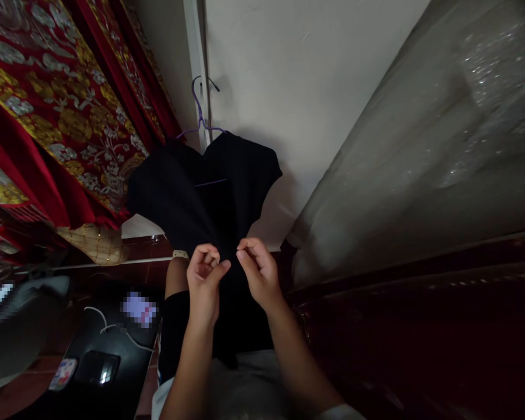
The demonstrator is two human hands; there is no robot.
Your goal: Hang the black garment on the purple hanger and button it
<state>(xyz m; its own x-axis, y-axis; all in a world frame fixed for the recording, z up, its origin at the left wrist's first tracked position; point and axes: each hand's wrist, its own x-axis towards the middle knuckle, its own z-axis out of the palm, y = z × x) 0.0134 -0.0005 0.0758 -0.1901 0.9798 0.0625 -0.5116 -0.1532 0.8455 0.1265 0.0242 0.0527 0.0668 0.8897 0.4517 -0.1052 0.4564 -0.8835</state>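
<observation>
A black short-sleeved or sleeveless garment (170,186) hangs by its shoulders on a thin purple hanger (201,116), its front open in a deep V. Both my hands are at the lower part of this opening, close together. My left hand (205,271) is closed, fingers curled and thumb forward, at the left front edge. On the other side my right hand (260,268) pinches at the right front edge with thumb and index finger. The dark cloth between the fingertips is hard to make out.
Red embroidered cloth (83,111) hangs at the left. A black seat or bench (114,385) holds a blurred phone (140,309), a white cable (102,318) and a dark phone-like object (97,367). Plastic-wrapped panelling (420,146) stands on the right beside a white wall (297,70).
</observation>
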